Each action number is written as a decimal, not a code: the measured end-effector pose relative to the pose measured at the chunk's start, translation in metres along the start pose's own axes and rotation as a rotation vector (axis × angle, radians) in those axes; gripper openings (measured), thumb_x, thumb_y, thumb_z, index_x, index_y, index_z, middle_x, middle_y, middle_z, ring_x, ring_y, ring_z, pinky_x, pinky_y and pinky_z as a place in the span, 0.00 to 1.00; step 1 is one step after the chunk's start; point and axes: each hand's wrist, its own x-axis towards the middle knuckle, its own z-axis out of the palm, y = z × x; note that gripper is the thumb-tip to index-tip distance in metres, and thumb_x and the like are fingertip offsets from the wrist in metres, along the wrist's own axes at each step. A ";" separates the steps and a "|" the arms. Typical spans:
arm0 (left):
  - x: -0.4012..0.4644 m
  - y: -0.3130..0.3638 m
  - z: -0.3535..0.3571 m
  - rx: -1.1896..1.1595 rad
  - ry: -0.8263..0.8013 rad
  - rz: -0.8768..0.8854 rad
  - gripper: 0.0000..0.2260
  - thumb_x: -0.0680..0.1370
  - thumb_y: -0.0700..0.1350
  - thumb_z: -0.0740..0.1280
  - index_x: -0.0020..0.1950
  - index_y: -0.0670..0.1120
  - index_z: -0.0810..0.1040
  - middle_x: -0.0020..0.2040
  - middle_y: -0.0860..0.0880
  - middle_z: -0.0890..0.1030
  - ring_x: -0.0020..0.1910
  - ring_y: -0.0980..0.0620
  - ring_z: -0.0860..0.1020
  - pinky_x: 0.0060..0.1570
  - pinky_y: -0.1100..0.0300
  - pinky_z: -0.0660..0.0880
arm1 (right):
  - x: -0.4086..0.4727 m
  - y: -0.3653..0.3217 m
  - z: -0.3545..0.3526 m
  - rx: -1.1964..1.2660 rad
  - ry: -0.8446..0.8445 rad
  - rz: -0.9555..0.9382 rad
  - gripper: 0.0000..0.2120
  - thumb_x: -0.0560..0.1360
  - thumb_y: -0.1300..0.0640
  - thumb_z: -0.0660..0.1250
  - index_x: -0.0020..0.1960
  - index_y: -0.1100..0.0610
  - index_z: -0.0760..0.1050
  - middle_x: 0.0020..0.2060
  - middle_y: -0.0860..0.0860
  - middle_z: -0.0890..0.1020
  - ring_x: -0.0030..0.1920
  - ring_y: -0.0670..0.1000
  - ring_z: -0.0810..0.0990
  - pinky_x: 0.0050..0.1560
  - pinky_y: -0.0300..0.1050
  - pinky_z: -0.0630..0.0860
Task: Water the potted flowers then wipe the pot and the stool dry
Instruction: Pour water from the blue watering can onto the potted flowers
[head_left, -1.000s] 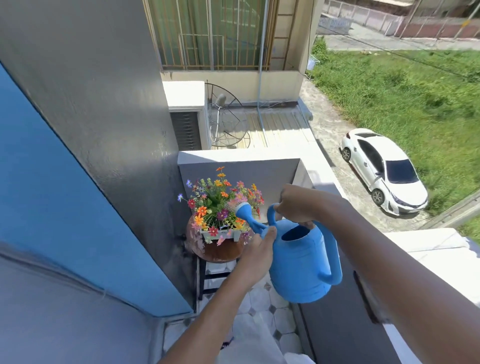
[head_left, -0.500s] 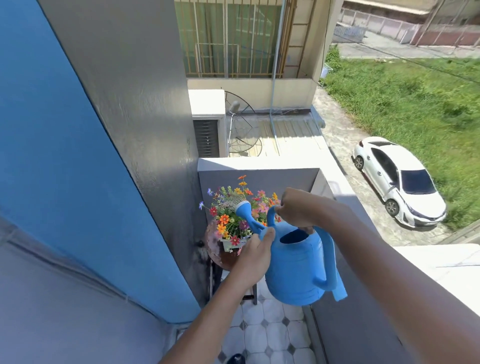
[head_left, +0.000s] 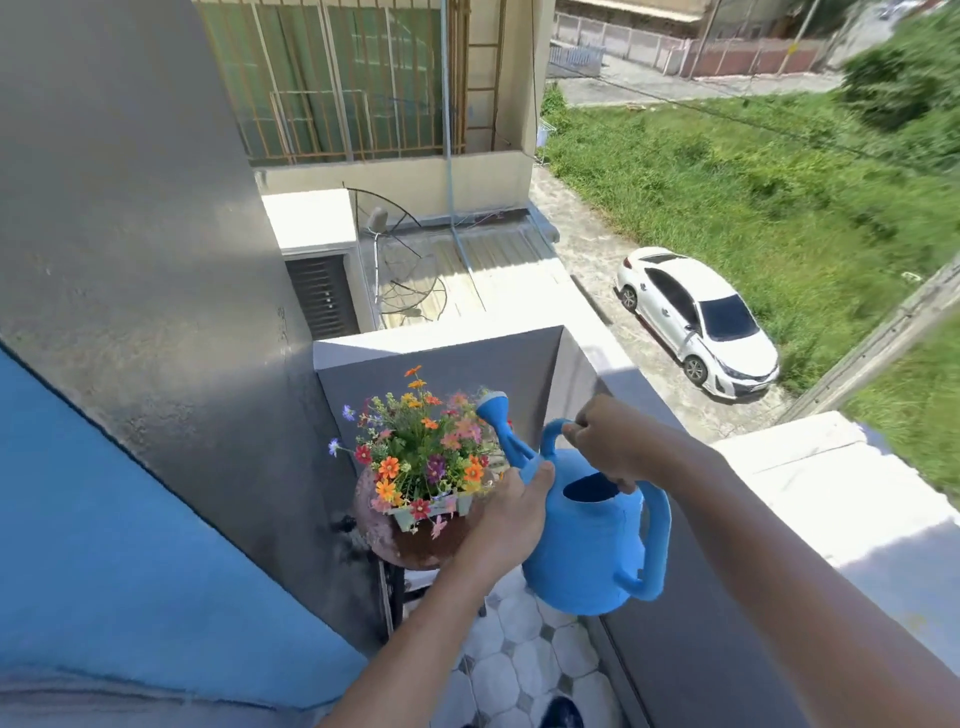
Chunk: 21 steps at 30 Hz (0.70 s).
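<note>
A bunch of colourful flowers (head_left: 422, 441) stands in a small pale pot (head_left: 431, 508) on a round brown stool (head_left: 410, 548) in the balcony corner. I hold a blue watering can (head_left: 587, 540) just right of the flowers. My right hand (head_left: 608, 441) grips its top handle. My left hand (head_left: 514, 512) steadies the can's body at the base of the spout. The spout's rose (head_left: 493, 405) points up over the right side of the flowers. No water is visible coming out.
A grey and blue wall (head_left: 156, 364) closes the left side. The grey balcony parapet (head_left: 649, 400) runs behind and to the right of the stool. White tiled floor (head_left: 519, 660) lies below. Far below are a white car (head_left: 696, 317) and grass.
The can's spout has risen and now sits higher over the flowers. My view has shifted, so the stool and flowers appear more central. Both hands keep their hold on the can.
</note>
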 end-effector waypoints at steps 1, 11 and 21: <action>0.005 0.002 0.004 -0.002 -0.019 0.010 0.36 0.66 0.79 0.50 0.56 0.54 0.75 0.52 0.50 0.82 0.53 0.49 0.80 0.58 0.42 0.75 | 0.001 0.009 -0.003 0.023 0.012 0.021 0.16 0.82 0.52 0.57 0.48 0.64 0.75 0.30 0.54 0.75 0.26 0.51 0.74 0.27 0.43 0.73; 0.055 0.048 0.058 0.030 -0.125 0.201 0.16 0.81 0.59 0.58 0.60 0.51 0.74 0.52 0.52 0.82 0.50 0.55 0.81 0.44 0.62 0.75 | 0.034 0.111 -0.003 0.660 0.118 0.182 0.16 0.82 0.53 0.58 0.53 0.67 0.74 0.30 0.55 0.71 0.21 0.51 0.68 0.27 0.44 0.68; 0.143 0.092 0.132 0.206 -0.200 0.155 0.16 0.80 0.62 0.57 0.58 0.51 0.72 0.50 0.51 0.80 0.46 0.55 0.78 0.41 0.61 0.73 | 0.084 0.178 0.001 1.331 0.366 0.291 0.09 0.83 0.55 0.57 0.52 0.61 0.71 0.30 0.53 0.70 0.24 0.48 0.67 0.27 0.44 0.69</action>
